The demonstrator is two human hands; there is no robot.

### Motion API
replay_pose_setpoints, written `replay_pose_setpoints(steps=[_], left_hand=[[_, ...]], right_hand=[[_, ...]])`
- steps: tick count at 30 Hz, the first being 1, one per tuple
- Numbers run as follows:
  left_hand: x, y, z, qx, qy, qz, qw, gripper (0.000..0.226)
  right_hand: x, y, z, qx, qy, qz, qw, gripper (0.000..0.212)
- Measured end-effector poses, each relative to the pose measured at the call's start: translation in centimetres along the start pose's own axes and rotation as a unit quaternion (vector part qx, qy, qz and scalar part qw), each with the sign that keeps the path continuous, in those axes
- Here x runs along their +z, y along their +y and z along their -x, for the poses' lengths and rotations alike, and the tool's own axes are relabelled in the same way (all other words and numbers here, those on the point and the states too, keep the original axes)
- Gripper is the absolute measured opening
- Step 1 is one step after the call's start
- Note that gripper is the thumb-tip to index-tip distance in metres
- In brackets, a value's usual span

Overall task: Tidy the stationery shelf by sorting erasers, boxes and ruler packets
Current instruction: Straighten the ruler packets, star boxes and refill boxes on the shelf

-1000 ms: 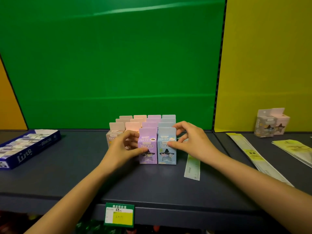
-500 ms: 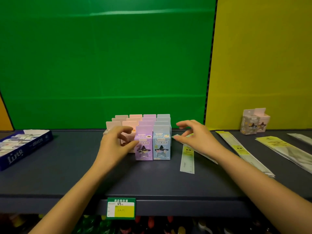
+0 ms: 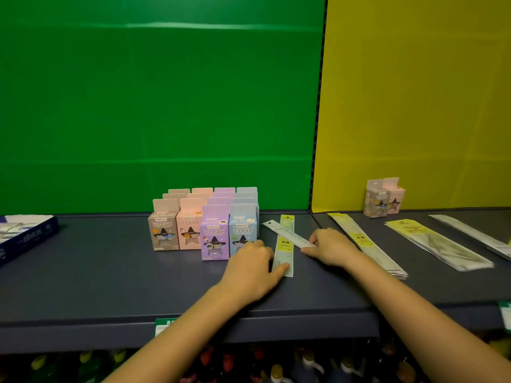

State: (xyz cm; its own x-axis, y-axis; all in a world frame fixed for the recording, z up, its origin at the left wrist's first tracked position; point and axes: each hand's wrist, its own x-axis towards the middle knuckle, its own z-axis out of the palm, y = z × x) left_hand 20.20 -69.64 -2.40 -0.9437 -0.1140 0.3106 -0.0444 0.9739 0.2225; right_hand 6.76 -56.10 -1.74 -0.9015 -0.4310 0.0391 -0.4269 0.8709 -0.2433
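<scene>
On shelf (image 3: 110,272), both hands' grip: L (image 3: 250,268) pins green ruler pkt (image 3: 284,244), R (image 3: 330,246) pinches clear one (image 3: 287,233).

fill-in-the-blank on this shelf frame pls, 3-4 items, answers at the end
1. The left hand rests on the near end of a ruler packet that lies just to the ____ of the light blue box.
2. The right hand touches a second ruler packet that lies ____ the first one.
3. The front row of the box block holds ____ boxes.
4. The two stray boxes stand before the ____ backdrop.

Missing words: right; across; four; yellow
</scene>
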Motion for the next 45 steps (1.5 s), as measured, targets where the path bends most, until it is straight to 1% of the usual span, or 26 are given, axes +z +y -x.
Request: replay_pose_setpoints(steps=[2,5,8,11,13,16,19,22,23,25,26,29,33,36,38,41,43,45], left_hand=[[0.5,0.7,-0.4,-0.024,-0.009,-0.021,0.999,0.05],[1.0,1.6,-1.1,-0.052,-0.021,-0.067,0.996,0.056],[1.5,2.3,-1.8,-0.068,-0.03,-0.104,0.992,0.054],[1.8,2.7,-2.1,-0.076,-0.041,-0.113,0.99,0.05],[1.8,2.8,-2.2,-0.083,-0.051,-0.105,0.99,0.048],[1.5,3.0,-2.3,-0.095,-0.069,-0.078,0.99,0.046],[1.1,3.2,-2.5,-0.113,-0.082,-0.04,0.989,0.045],[0.7,3.0,-2.8,-0.136,-0.094,-0.003,0.986,0.044],[0.6,3.0,-3.0,-0.141,-0.1,0.007,0.985,0.043],[0.3,2.9,-3.2,-0.149,-0.119,0.021,0.981,0.04],[0.2,2.9,-3.3,-0.148,-0.132,0.024,0.98,0.039],[-0.5,3.1,-3.4,-0.138,-0.165,0.034,0.976,0.038],[-0.9,3.1,-3.3,-0.131,-0.176,0.065,0.973,0.036],[-0.4,3.1,-3.2,-0.126,-0.186,0.054,0.973,0.041],[0.0,3.1,-3.1,-0.134,-0.18,0.036,0.974,0.044],[0.3,2.7,-3.0,-0.125,-0.145,0.035,0.981,0.035],[0.0,2.4,-2.8,-0.118,-0.115,0.07,0.984,0.033],[-0.8,2.4,-2.6,-0.11,-0.087,0.133,0.981,0.035]], right_hand=[[-0.4,0.0,0.0,0.023,-0.034,-0.033,0.999,0.037],[-1.1,-0.1,0.1,0.047,-0.07,-0.068,0.994,0.042],[-1.3,-0.3,0.2,0.053,-0.085,-0.07,0.993,0.032],[-1.2,-0.4,0.3,0.05,-0.087,-0.065,0.993,0.036],[-1.2,-0.3,0.5,0.051,-0.075,-0.062,0.994,0.044],[-1.2,0.0,0.7,0.052,-0.07,-0.066,0.994,0.047],[-1.6,-0.2,1.0,0.057,-0.082,-0.072,0.992,0.046],[-1.8,-0.5,1.2,0.048,-0.088,-0.068,0.993,0.033],[-1.7,-0.6,1.5,0.044,-0.085,-0.06,0.994,0.035],[-1.5,-0.6,1.9,0.04,-0.067,-0.053,0.996,0.046],[-1.3,-0.5,1.8,0.039,-0.061,-0.058,0.996,0.047],[-1.2,-0.3,2.1,0.036,-0.043,-0.086,0.995,0.048],[-2.0,0.1,3.2,0.023,0.012,-0.139,0.99,0.045],[-2.5,0.5,4.3,0.025,0.049,-0.196,0.979,0.043],[-2.7,0.9,5.0,0.027,0.07,-0.241,0.968,0.042],[-2.8,1.6,6.4,0.033,0.104,-0.293,0.95,0.041],[-2.7,2.5,7.1,0.033,0.136,-0.311,0.94,0.04],[-2.9,3.4,7.7,0.044,0.163,-0.329,0.929,0.035]])
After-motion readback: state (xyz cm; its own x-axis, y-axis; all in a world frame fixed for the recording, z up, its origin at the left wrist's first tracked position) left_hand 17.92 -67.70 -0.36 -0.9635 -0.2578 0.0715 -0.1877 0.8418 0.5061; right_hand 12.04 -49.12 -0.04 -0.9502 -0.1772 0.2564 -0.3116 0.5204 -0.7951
